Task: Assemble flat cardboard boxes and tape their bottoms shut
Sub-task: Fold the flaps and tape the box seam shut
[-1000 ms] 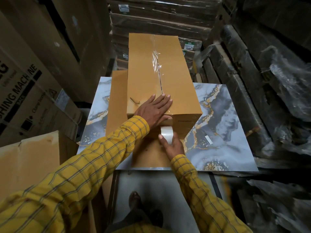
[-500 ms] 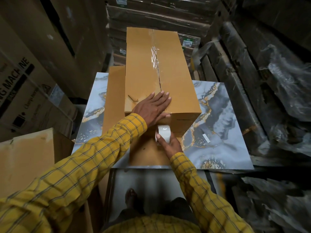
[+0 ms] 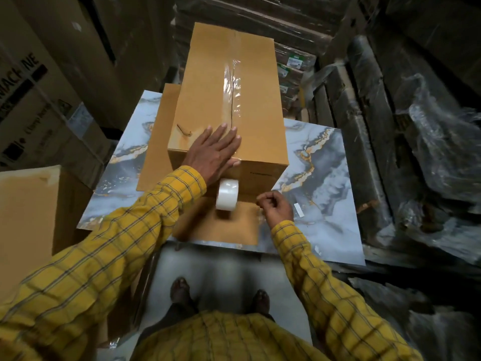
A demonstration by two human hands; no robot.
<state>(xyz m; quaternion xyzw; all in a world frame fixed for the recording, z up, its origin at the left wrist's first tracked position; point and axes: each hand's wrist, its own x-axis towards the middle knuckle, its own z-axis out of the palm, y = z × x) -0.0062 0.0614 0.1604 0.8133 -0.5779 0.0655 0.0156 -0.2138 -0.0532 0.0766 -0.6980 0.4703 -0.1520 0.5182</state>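
Pressing flat on the near end of the box (image 3: 229, 100), the left hand (image 3: 212, 155) lies with fingers straight and spread, palm down, fingertips at the taped seam and thumb hooked over the near top edge.

Box: long, brown, assembled, lying lengthwise away from the person on the marble-pattern tabletop (image 3: 328, 204). Far end overhangs the far edge of the tabletop. Clear tape strip (image 3: 233, 84) runs along the centre seam of the upper face, glossy and wrinkled in the middle stretch. A small scuff mark sits near the left near corner of that face.

Tape roll (image 3: 227, 194): white, standing on edge, just in front of the near face of the box, on a flat cardboard sheet (image 3: 221, 225) that reaches the near edge of the tabletop. The roll is blurred; whether it touches the box face cannot be told. No hand is on it.

Right hand (image 3: 274, 207): to the right of the roll, apart from it, over the right edge of the cardboard sheet. Fingers curled in, thumb against the index finger. Whether something thin is pinched there cannot be told.

A second cardboard sheet (image 3: 158, 142) lies under the box on its left side. A small white scrap (image 3: 298, 209) lies on the tabletop beside the right hand. Both sleeves are yellow plaid. Printed cartons (image 3: 33, 105) stand to the left, wrapped bundles (image 3: 429, 142) to the right, stacked flat cartons (image 3: 291, 63) behind.
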